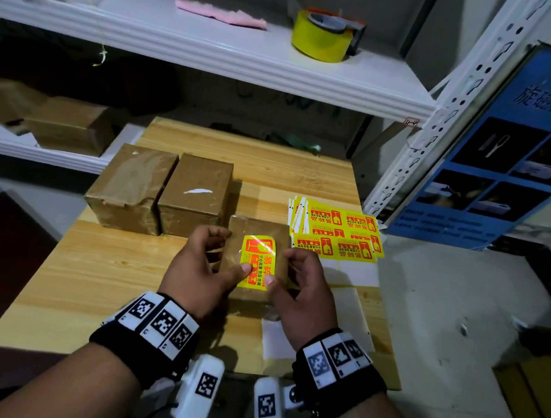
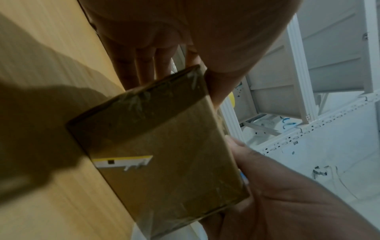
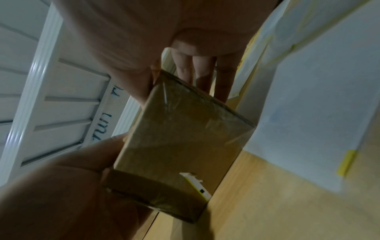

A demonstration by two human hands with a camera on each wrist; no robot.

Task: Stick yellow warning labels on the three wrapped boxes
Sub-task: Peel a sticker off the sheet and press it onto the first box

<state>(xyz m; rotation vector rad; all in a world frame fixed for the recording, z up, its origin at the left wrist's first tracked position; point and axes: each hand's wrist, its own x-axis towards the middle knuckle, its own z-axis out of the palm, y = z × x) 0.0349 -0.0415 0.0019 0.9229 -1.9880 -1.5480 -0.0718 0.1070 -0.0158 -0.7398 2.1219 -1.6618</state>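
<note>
Both hands, left hand [image 1: 197,268] and right hand [image 1: 300,290], gripping box [image 1: 259,230] at frame centre, thumbs pressing label [image 1: 258,262]. Two boxes [image 1: 163,190] crowding upper left; label sheets [image 1: 335,230] lying right; bare table [image 1: 81,276] lower left.

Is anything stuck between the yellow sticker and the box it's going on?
Nothing visible. The sticker lies on top of the box, with both thumbs pressing it down while the left hand and right hand hold the box's sides.
</note>
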